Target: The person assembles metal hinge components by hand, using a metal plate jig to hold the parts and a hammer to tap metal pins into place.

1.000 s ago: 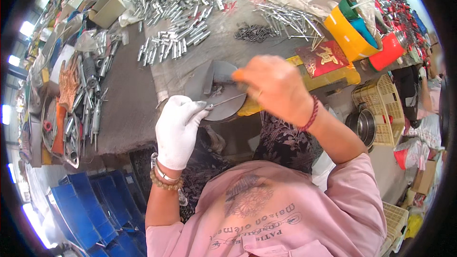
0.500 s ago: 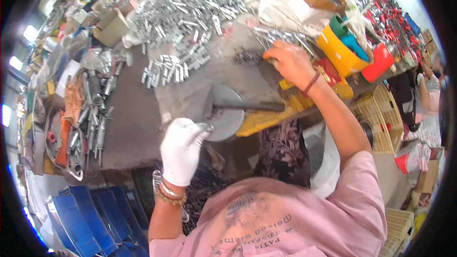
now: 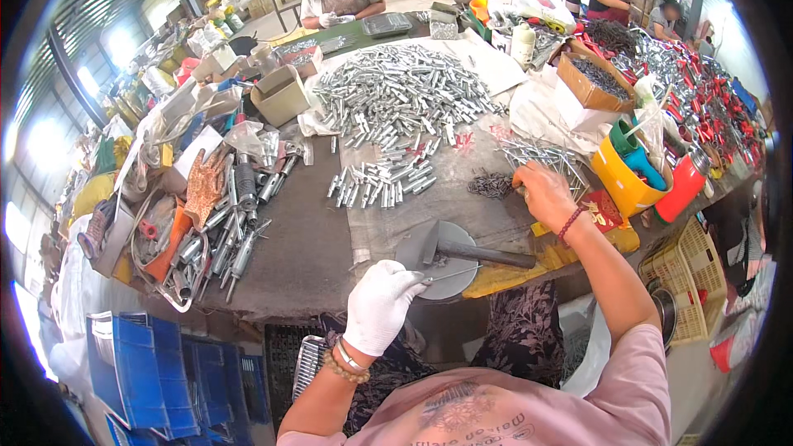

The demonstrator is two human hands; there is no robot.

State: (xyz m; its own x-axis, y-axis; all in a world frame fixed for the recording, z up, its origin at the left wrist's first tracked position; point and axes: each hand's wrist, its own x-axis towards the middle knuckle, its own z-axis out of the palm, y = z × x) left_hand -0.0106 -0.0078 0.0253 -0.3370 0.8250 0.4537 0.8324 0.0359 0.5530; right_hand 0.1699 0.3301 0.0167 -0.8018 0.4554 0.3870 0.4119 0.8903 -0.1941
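Observation:
My left hand [image 3: 378, 304], in a white glove, is closed in a pinch on a thin metal rod [image 3: 454, 274]. The rod points right over a round grey metal plate [image 3: 450, 286] at the table's near edge. Across that plate lies a hammer [image 3: 487, 254], head left and dark handle right. My bare right hand [image 3: 547, 198] has its fingers drawn together beside a small pile of dark pins [image 3: 489, 185]; what is between the fingertips is hidden. Beyond it lie loose thin rods [image 3: 545, 151]. Short silver metal pieces [image 3: 384, 182] lie left of the pins.
A large heap of silver pieces [image 3: 405, 87] covers the far table. On the right stand a yellow container [image 3: 625, 172], a red cylinder [image 3: 682, 192] and a cardboard box [image 3: 593, 84]. Metal tubes [image 3: 239, 231] crowd the left. A co-worker [image 3: 340, 0] sits across the table.
The view has tilted up, bringing the co-worker and far table into sight. The rod in my left hand now shows plainly over the plate. My right hand stays by the dark pins.

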